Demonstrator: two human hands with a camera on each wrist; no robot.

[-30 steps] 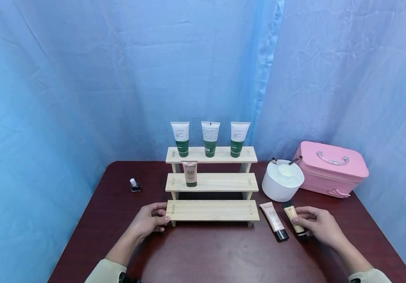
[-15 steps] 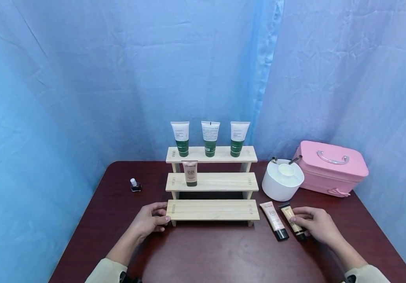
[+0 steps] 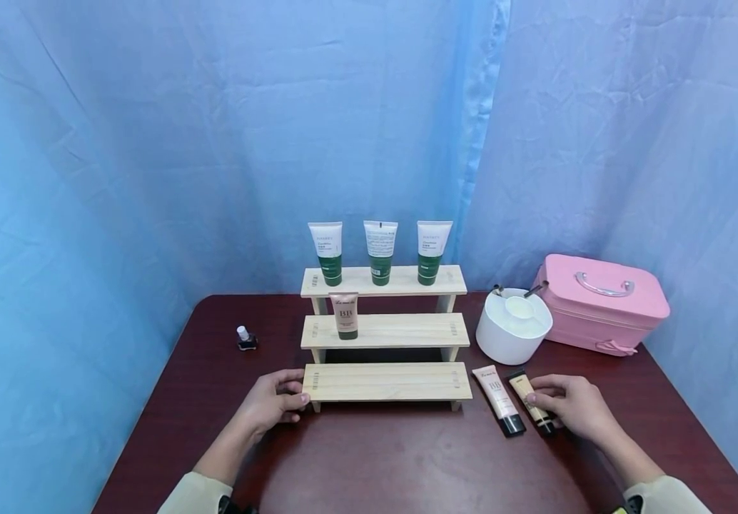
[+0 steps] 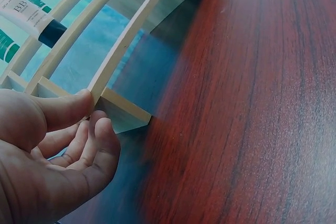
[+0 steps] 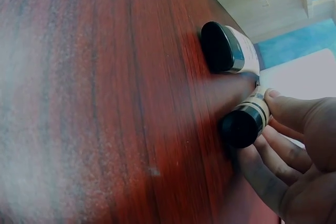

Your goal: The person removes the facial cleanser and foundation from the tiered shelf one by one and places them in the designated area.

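My left hand (image 3: 273, 405) pinches the left end of the lowest step of a three-step wooden display stand (image 3: 388, 383). In the left wrist view, the thumb (image 4: 68, 109) presses on the step's end with the fingers curled beneath. On the right, my right hand (image 3: 571, 405) grips a gold cosmetic tube with a black cap (image 3: 532, 401) between thumb and fingers, low over the table. Beside it lies a pink BB cream tube (image 3: 499, 400), cap toward me. Another BB cream tube (image 3: 346, 315) stands on the middle step. Several... three green-and-white tubes (image 3: 381, 253) stand on the top step.
A white round container (image 3: 509, 341) with brushes or sticks in it stands behind the loose tubes. A pink case (image 3: 603, 307) with a metal handle is at the back right. A small dark bottle with a white cap (image 3: 246, 338) stands at the left. Blue curtains hang behind.
The gold tube has turned slightly and shifted left toward the BB cream tube, along with my right hand. My left hand stays on the stand.
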